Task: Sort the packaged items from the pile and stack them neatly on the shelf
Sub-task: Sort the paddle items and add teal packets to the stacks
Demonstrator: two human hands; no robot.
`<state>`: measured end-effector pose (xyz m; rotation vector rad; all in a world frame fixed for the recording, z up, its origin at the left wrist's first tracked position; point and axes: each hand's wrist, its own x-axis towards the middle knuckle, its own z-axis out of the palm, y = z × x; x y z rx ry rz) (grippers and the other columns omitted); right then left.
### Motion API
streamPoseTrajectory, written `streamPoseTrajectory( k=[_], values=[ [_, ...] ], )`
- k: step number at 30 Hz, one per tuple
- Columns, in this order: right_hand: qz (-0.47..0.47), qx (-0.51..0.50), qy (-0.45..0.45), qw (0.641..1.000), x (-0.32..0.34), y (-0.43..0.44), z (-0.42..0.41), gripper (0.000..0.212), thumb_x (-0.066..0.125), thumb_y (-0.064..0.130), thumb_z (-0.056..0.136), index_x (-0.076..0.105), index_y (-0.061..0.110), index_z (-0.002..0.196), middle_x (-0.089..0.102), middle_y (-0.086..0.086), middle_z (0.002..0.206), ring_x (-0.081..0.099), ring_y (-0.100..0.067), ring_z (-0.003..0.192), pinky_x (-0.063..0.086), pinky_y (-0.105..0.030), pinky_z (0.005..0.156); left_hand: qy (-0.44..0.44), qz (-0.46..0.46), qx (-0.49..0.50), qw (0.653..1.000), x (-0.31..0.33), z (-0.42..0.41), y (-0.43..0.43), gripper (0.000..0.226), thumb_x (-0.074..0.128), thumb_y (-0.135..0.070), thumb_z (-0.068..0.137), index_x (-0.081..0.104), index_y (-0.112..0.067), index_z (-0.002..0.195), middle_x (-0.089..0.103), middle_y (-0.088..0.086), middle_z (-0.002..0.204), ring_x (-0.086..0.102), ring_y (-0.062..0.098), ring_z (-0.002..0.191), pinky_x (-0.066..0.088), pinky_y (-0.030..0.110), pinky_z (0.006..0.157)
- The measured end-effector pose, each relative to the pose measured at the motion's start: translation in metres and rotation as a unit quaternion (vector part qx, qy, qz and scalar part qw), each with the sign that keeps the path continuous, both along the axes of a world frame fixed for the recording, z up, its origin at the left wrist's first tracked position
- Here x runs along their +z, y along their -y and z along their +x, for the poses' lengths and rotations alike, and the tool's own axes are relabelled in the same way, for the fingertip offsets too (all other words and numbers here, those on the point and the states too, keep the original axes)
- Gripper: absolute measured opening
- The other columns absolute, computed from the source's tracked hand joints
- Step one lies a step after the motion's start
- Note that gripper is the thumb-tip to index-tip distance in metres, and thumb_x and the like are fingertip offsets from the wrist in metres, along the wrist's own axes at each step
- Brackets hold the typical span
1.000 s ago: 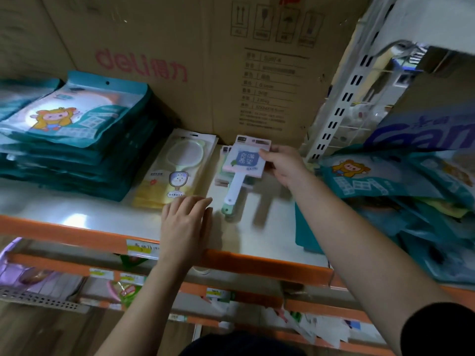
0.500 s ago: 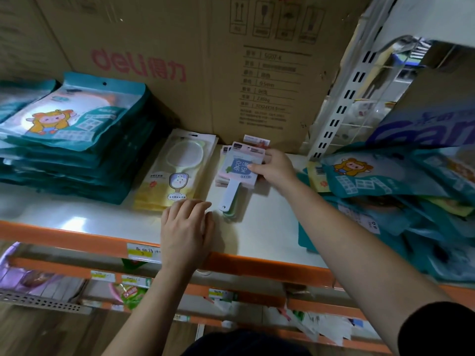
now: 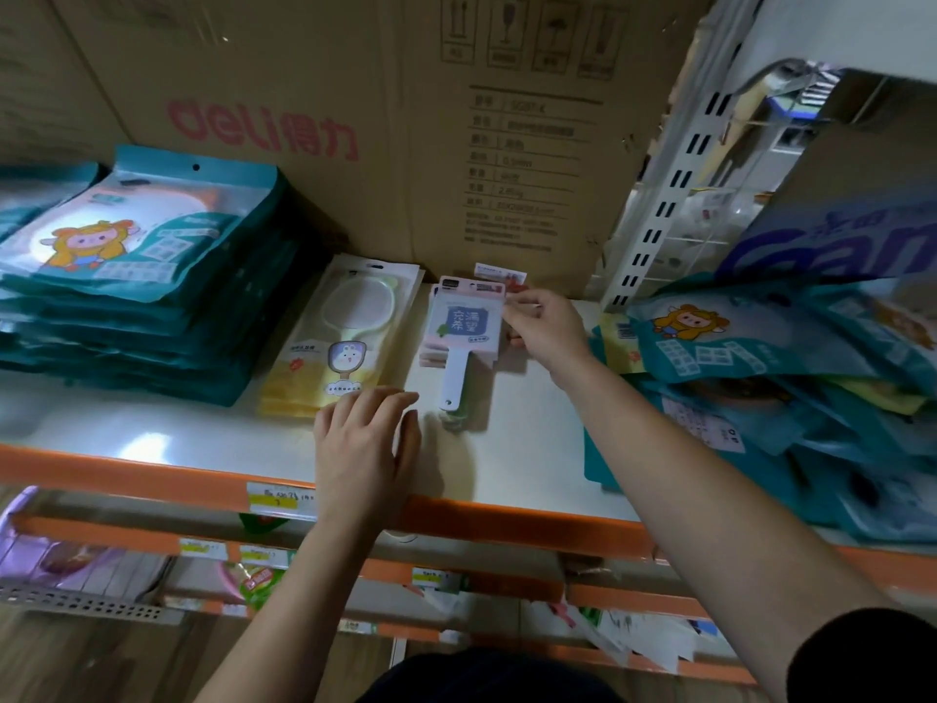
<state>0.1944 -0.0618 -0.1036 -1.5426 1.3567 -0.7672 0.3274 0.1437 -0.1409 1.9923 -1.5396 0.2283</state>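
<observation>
1. On the shelf (image 3: pixel 532 449), before one cardboard box (image 3: pixel 405 144), my right hand (image 3: pixel 547 329) pinches the top pink paddle card (image 3: pixel 464 322).
2. My left hand (image 3: pixel 365 449) lies flat, empty, at the shelf's edge.
3. One teal stack (image 3: pixel 142 276) left; one jumbled pile (image 3: pixel 786 388) crowds the right.

A big brown cardboard box (image 3: pixel 314 93) with red "deli" lettering and a printed spec panel fills the 12 o'clock area. A white slotted upright (image 3: pixel 674 195) rises at 2 o'clock. Toward 8 o'clock a yellow-and-white price tag (image 3: pixel 280 497) sits above a purple plastic item (image 3: pixel 15 525), with wooden floor (image 3: pixel 101 667) below.
</observation>
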Motion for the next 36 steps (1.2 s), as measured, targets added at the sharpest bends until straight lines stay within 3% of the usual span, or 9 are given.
streamPoseTrajectory(
  k=[11, 19, 22, 24, 26, 28, 30, 32, 36],
  values=[
    [-0.132, -0.073, 0.064, 0.987, 0.067, -0.011, -0.120, 0.005, 0.061, 0.023, 0.091, 0.064, 0.028, 0.092, 0.067, -0.002, 0.084, 0.067, -0.022, 0.082, 0.058, -0.042, 0.081, -0.012, 0.039, -0.131, 0.991, 0.046, -0.071, 0.065, 0.039, 0.034, -0.038, 0.096, 0.065, -0.019, 0.113, 0.066, 0.003, 0.115, 0.060, 0.023, 0.104, 0.041, 0.036, 0.086],
    [-0.155, -0.192, 0.048, 0.968, 0.080, -0.019, -0.258, 0.017, 0.059, 0.018, 0.094, 0.065, 0.030, 0.084, 0.068, -0.002, 0.082, 0.066, -0.022, 0.081, 0.056, -0.046, 0.086, -0.036, 0.082, -0.201, 0.975, 0.049, -0.149, 0.104, 0.043, 0.032, -0.041, 0.097, 0.062, -0.020, 0.119, 0.064, 0.005, 0.118, 0.059, 0.025, 0.104, 0.045, 0.041, 0.086],
    [-0.156, -0.244, -0.018, 0.957, 0.078, -0.013, -0.303, 0.022, 0.056, 0.030, 0.093, 0.067, 0.015, 0.081, 0.067, -0.018, 0.082, 0.064, -0.036, 0.083, 0.054, -0.052, 0.081, -0.044, 0.084, -0.208, 0.973, 0.054, -0.172, 0.111, 0.043, 0.033, -0.042, 0.098, 0.060, -0.020, 0.123, 0.062, 0.006, 0.125, 0.057, 0.025, 0.111, 0.045, 0.044, 0.093],
    [-0.169, -0.281, -0.082, 0.941, 0.075, -0.008, -0.333, 0.030, 0.054, 0.037, 0.089, 0.062, 0.016, 0.070, 0.064, -0.016, 0.073, 0.063, -0.035, 0.076, 0.053, -0.047, 0.069, -0.044, 0.086, -0.205, 0.974, 0.058, -0.187, 0.115, 0.038, 0.035, -0.040, 0.100, 0.059, -0.022, 0.125, 0.061, 0.006, 0.127, 0.055, 0.025, 0.113, 0.044, 0.044, 0.095],
    [-0.169, -0.289, -0.142, 0.932, 0.071, -0.002, -0.359, 0.031, 0.053, 0.027, 0.089, 0.050, 0.018, 0.060, 0.051, -0.011, 0.058, 0.053, -0.031, 0.062, 0.035, -0.036, 0.053, -0.045, 0.085, -0.198, 0.976, 0.062, -0.203, 0.120, 0.035, 0.039, -0.037, 0.101, 0.059, -0.022, 0.124, 0.062, 0.007, 0.126, 0.055, 0.027, 0.112, 0.044, 0.045, 0.093],
    [-0.144, -0.279, -0.186, 0.931, 0.067, 0.005, -0.381, 0.031, 0.052, 0.019, 0.087, 0.043, 0.014, 0.058, 0.038, -0.014, 0.055, 0.037, -0.025, 0.055, 0.020, -0.035, 0.051, -0.041, 0.073, -0.192, 0.978, 0.065, -0.218, 0.123, 0.036, 0.039, -0.037, 0.099, 0.061, -0.020, 0.122, 0.063, 0.009, 0.123, 0.057, 0.030, 0.110, 0.045, 0.045, 0.090],
    [-0.091, -0.257, -0.230, 0.934, 0.066, 0.014, -0.398, 0.027, 0.054, 0.023, 0.087, 0.051, 0.014, 0.062, 0.046, -0.012, 0.058, 0.042, -0.022, 0.055, 0.022, -0.032, 0.048, -0.044, 0.067, -0.187, 0.979, 0.067, -0.232, 0.123, 0.040, 0.039, -0.039, 0.096, 0.063, -0.019, 0.121, 0.064, 0.009, 0.123, 0.057, 0.031, 0.111, 0.046, 0.047, 0.091],
    [-0.044, -0.210, -0.281, 0.936, 0.062, 0.025, -0.410, 0.029, 0.056, 0.038, 0.091, 0.064, 0.013, 0.078, 0.059, -0.008, 0.072, 0.057, -0.025, 0.070, 0.030, -0.030, 0.050, -0.051, 0.063, -0.179, 0.980, 0.067, -0.244, 0.123, 0.041, 0.038, -0.040, 0.096, 0.063, -0.018, 0.120, 0.064, 0.009, 0.123, 0.056, 0.031, 0.112, 0.047, 0.050, 0.092],
    [-0.003, -0.159, -0.356, 0.921, 0.054, 0.043, -0.418, 0.072, 0.056, 0.071, 0.080, 0.062, 0.011, 0.120, 0.063, -0.016, 0.113, 0.059, -0.034, 0.105, 0.044, -0.033, 0.071, -0.058, 0.068, -0.164, 0.982, 0.064, -0.260, 0.122, 0.042, 0.034, -0.043, 0.095, 0.062, -0.020, 0.118, 0.064, 0.006, 0.122, 0.055, 0.028, 0.113, 0.045, 0.049, 0.095]
  ],
)
